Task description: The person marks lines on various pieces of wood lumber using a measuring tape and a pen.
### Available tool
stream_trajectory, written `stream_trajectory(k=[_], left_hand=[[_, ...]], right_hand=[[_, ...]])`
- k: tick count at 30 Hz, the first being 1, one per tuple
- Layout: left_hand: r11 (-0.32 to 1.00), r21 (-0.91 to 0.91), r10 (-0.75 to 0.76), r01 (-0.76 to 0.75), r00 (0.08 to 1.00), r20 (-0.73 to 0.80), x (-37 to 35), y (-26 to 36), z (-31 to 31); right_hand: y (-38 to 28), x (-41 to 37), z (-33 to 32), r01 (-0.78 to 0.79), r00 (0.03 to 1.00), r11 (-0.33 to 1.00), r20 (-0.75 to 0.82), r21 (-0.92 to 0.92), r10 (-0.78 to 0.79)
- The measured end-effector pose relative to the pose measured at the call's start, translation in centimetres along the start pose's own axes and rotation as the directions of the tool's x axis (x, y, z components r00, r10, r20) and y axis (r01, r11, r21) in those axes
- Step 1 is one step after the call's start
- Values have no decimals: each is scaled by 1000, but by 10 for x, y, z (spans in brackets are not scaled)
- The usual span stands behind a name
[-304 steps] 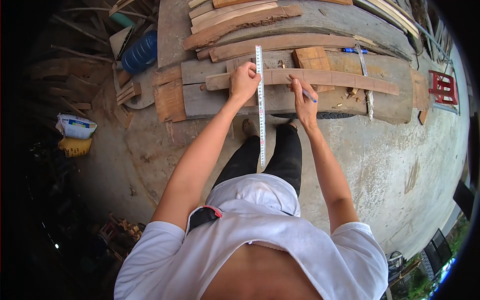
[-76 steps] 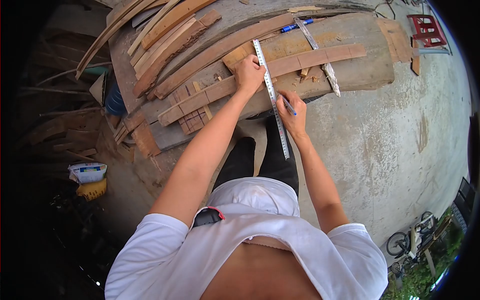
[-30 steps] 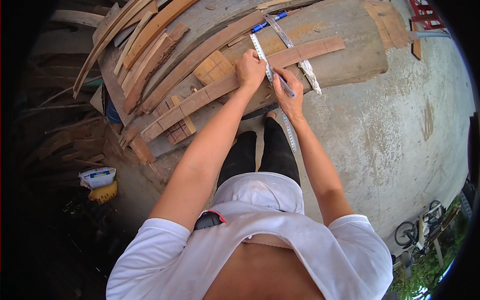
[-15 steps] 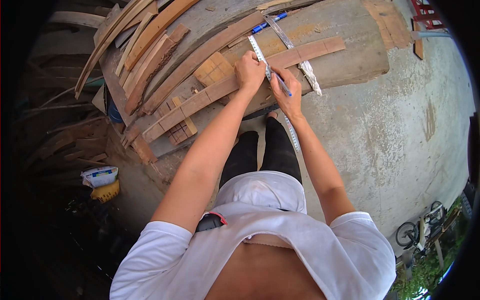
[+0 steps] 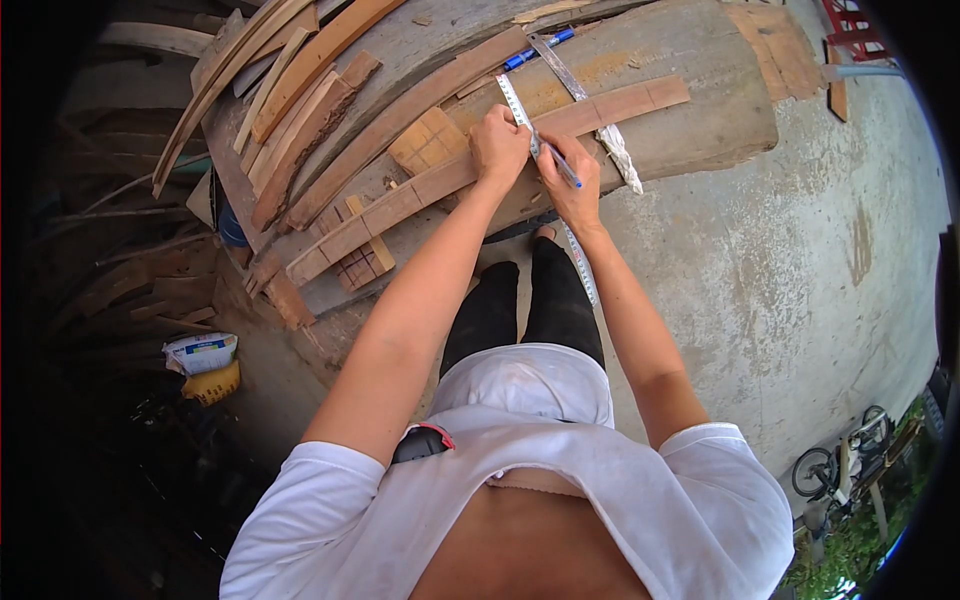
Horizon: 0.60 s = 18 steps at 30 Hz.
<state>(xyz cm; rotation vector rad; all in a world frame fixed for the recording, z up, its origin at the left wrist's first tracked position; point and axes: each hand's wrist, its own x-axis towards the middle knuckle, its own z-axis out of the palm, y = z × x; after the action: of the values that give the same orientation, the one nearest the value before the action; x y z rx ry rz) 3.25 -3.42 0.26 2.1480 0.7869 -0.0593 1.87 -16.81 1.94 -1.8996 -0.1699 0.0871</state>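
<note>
My left hand [image 5: 498,148] is closed on a tape measure [image 5: 509,92], whose white blade lies across a long strip of wood [image 5: 395,207] with lines drawn over it. A pen [image 5: 567,170] with a blue end is pinched in my right hand [image 5: 574,188], close beside the tape at the strip's edge. The blade passes under my right hand and hangs down beside my leg. Just beyond my hands, a metal ruler [image 5: 560,70] runs under the strip, near a blue marker [image 5: 538,49]. Crumpled white material [image 5: 620,158] is wrapped at the ruler's near end.
A thick wooden slab [image 5: 700,120] supports the strip. Square wood blocks [image 5: 430,143] lie beside it, and curved wood offcuts [image 5: 320,75] are piled at the left. A sack [image 5: 200,352] sits on the floor at lower left. A bicycle [image 5: 815,470] is at far right.
My right hand and the pen have shifted very slightly left along the tape. My left hand stays in place.
</note>
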Motion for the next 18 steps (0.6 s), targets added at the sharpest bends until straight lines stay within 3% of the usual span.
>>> stream_trajectory(k=[18], left_hand=[[1000,2,-7,7,1000,-9,0,-2,1]], right_hand=[[4,-19,-7,-11,999,1000,-51,2,11]])
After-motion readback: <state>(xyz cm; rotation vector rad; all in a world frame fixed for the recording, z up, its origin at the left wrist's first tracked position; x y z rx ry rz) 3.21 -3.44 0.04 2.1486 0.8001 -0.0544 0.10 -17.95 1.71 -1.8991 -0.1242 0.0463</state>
